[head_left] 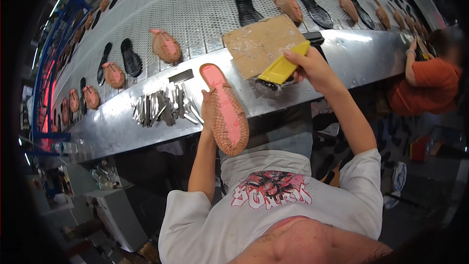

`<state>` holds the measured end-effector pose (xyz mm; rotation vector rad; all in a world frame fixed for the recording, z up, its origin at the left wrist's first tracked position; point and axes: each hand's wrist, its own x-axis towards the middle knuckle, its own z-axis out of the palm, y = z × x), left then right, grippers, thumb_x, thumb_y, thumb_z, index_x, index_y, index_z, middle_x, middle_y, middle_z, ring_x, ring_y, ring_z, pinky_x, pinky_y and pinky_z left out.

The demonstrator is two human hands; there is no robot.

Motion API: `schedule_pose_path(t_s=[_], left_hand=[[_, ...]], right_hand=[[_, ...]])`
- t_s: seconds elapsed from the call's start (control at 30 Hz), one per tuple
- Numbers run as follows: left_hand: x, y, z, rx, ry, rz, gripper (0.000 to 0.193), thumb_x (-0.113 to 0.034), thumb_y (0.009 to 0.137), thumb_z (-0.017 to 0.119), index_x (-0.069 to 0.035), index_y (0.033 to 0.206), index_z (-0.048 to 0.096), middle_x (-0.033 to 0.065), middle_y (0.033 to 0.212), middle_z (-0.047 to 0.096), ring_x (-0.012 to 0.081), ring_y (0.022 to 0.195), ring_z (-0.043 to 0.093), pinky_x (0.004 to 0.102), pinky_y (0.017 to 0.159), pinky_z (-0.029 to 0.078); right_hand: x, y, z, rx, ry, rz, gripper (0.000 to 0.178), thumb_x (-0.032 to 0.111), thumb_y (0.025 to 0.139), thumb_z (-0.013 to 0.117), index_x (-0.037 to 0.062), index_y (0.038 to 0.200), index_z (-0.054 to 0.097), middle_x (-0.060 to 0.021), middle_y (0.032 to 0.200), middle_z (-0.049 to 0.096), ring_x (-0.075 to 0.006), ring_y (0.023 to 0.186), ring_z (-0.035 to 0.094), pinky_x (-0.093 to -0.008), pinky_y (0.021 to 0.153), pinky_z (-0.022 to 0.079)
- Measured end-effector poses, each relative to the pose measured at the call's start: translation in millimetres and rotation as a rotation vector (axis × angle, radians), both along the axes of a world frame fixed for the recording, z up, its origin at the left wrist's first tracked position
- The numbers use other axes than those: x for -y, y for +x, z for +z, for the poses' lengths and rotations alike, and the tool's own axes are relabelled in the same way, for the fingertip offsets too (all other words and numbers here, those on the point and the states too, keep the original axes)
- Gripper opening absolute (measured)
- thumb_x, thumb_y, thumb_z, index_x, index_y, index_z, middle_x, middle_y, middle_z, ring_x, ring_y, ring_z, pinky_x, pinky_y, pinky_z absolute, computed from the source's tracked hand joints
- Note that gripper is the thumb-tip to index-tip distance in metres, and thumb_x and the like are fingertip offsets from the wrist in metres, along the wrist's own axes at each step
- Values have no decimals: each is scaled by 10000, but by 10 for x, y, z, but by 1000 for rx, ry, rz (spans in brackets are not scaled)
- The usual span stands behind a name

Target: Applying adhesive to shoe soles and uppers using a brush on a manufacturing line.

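My left hand (pixel 207 110) is closed around a brown woven shoe upper (pixel 240 129) at the table's near edge, its pink underside turned up. In my right hand (pixel 312 66) is a wide yellow-handled brush (pixel 286 63), tilted so its dark bristles point down and to the left. The bristles meet the near edge of a tan board (pixel 256 41) smeared with shiny residue, where a dark wet patch shows. My left fingers are mostly hidden behind the upper.
Metal table (pixel 115 134) along my front. Dark and silvery strips (pixel 161 105) lie left of the upper, beside a dark flat bar (pixel 181 76). Beyond, a mesh conveyor (pixel 195 5) carries several uppers (pixel 166 46) and black soles (pixel 131 57). A person in orange (pixel 430 85) works at right.
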<state>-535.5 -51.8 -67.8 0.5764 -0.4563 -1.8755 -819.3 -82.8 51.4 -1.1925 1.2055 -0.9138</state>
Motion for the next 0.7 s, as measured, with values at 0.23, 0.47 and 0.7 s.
schedule_pose_path(t_s=[0.23,0.47,0.7], left_hand=[[-210,-313,630,149,140,14,587,-500,971,274,18,1060,534,91,842,607,159,695,600,293,631,520],[-173,-261,592,204,124,-17,576,-509,962,298,-3,983,573,71,761,601,141,600,574,261,546,485],[-234,-332,636,185,126,-60,559,-481,968,309,10,988,575,79,771,609,173,644,602,297,594,507]], right_hand=[[-571,502,62,180,-302,-71,152,99,871,619,-51,896,619,-83,791,635,-118,660,584,-240,597,469],[-752,648,255,-171,-907,439,145,43,738,708,-15,858,651,-94,792,638,-226,704,613,-297,641,480],[-645,531,192,-310,-1007,217,157,22,717,692,-4,866,650,-109,802,629,-256,734,618,-337,656,499]])
